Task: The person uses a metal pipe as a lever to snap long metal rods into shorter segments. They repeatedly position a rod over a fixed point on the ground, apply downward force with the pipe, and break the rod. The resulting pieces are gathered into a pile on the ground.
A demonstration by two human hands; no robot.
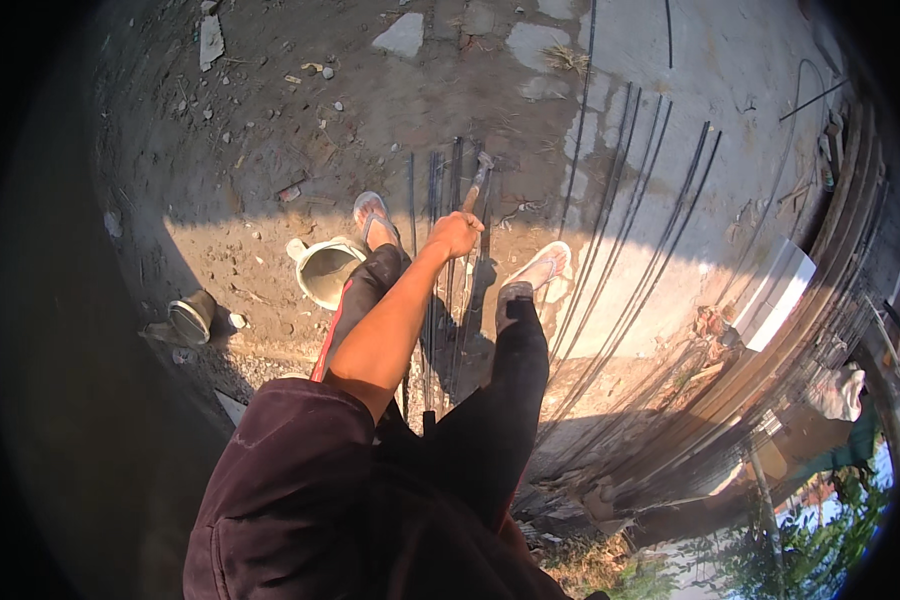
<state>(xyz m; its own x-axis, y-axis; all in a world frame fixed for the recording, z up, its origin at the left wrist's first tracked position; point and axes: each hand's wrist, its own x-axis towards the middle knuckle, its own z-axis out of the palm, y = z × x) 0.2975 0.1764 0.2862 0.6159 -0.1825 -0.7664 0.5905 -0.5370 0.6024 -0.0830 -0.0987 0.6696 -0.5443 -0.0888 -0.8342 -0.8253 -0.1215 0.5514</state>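
Observation:
My left hand (455, 236) is closed around the wooden handle of a hammer (474, 192), whose head points away from me. The hammer is over thin dark steel rods (434, 300) that lie lengthwise between my feet. My left foot in a flip-flop (374, 218) is beside the rods, and my right foot (542, 268) is planted on their other side. My right hand does not show; only a small patch of skin appears by the dark clothing at the lower edge.
A pale bucket (328, 273) stands by my left foot, with a smaller container (192, 316) farther left. More long steel rods (625, 215) stretch along the ground to the right. Beyond them are a white panel (774, 295) and stacked long planks (820, 280). Stones litter the dirt.

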